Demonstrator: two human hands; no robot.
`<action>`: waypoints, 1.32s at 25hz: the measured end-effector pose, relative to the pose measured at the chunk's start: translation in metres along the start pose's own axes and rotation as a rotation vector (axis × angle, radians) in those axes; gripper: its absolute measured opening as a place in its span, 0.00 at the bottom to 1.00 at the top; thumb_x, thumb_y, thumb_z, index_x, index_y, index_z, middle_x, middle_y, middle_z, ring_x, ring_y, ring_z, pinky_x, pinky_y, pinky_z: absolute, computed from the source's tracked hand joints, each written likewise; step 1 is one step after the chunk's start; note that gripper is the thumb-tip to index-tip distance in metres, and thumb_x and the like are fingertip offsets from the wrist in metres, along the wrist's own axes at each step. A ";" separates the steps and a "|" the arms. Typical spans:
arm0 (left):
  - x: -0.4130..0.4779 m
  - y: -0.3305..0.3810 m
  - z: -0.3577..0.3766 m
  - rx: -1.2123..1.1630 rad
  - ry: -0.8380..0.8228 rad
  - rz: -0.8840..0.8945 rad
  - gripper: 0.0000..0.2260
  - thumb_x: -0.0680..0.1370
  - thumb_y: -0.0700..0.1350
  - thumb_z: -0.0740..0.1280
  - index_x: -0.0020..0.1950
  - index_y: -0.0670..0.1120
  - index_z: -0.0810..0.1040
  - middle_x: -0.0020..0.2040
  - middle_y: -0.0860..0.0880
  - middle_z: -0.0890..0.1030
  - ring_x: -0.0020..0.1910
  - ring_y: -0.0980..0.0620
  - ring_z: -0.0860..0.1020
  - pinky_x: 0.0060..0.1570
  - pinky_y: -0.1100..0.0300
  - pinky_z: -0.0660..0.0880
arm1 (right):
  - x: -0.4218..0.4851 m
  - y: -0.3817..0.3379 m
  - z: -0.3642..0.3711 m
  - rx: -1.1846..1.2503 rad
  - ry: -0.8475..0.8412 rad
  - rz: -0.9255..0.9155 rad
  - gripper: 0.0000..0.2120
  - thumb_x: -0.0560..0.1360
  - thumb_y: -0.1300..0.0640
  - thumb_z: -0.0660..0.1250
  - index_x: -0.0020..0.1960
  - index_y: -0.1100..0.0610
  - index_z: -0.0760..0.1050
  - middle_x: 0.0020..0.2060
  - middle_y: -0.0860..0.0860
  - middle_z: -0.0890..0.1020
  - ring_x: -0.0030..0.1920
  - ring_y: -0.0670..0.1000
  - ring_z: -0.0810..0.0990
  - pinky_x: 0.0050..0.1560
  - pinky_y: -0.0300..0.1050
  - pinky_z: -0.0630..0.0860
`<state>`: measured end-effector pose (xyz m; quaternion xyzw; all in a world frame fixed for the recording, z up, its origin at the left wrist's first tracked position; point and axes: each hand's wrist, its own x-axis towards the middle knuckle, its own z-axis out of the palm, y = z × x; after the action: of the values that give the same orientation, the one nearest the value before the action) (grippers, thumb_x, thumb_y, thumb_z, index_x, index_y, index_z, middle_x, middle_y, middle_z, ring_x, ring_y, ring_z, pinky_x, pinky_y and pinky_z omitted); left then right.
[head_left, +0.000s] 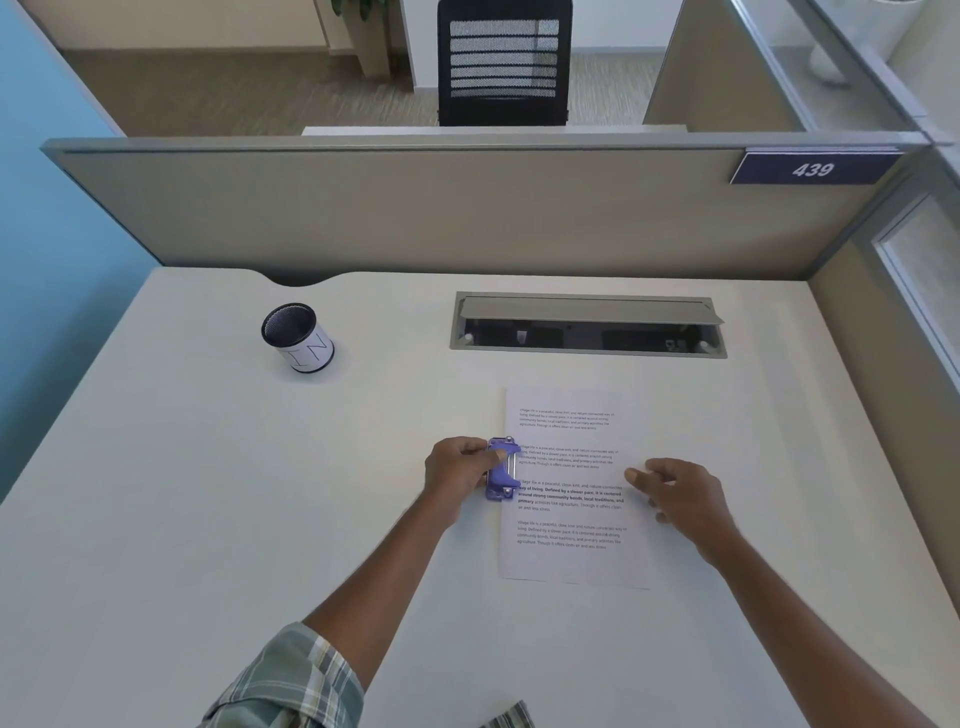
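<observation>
A printed sheet of paper (571, 561) lies flat on the white desk (208, 493), right of centre. A small purple hole punch (503, 470) sits over the sheet's left edge, about halfway along it. My left hand (457, 475) grips the punch from the left, thumb on top of it. My right hand (680, 493) is over the right part of the sheet, fingers loosely bent with the fingertips down near the paper; it holds nothing.
A black mesh pen cup (297, 336) with a white label reading "IN" stands at the desk's back left. An open cable tray (587, 327) is set into the desk behind the sheet. Grey partition walls (415, 208) bound the back and right.
</observation>
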<state>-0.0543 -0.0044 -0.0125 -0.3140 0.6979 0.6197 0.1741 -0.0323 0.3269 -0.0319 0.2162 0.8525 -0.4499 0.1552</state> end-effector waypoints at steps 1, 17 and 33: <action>0.001 0.001 -0.001 0.010 0.006 -0.009 0.20 0.75 0.43 0.83 0.64 0.38 0.85 0.64 0.39 0.87 0.58 0.38 0.87 0.64 0.40 0.85 | 0.000 0.000 -0.002 0.007 0.012 0.004 0.30 0.75 0.44 0.80 0.54 0.71 0.76 0.36 0.52 0.78 0.37 0.54 0.80 0.48 0.63 0.88; 0.002 0.030 0.021 0.518 0.119 -0.130 0.15 0.73 0.45 0.81 0.51 0.43 0.78 0.52 0.44 0.85 0.55 0.40 0.88 0.47 0.53 0.80 | -0.002 0.018 -0.008 0.091 0.079 0.068 0.09 0.75 0.51 0.82 0.51 0.50 0.85 0.40 0.55 0.88 0.35 0.54 0.84 0.50 0.60 0.88; 0.013 0.025 0.019 0.484 0.095 -0.118 0.09 0.70 0.38 0.78 0.46 0.41 0.79 0.41 0.42 0.87 0.30 0.44 0.82 0.38 0.57 0.79 | 0.005 0.015 0.000 -0.013 0.107 0.069 0.11 0.73 0.46 0.82 0.48 0.49 0.82 0.43 0.52 0.86 0.41 0.57 0.83 0.50 0.56 0.83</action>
<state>-0.0829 0.0118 -0.0054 -0.3324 0.8137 0.4080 0.2471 -0.0286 0.3357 -0.0447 0.2683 0.8544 -0.4266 0.1263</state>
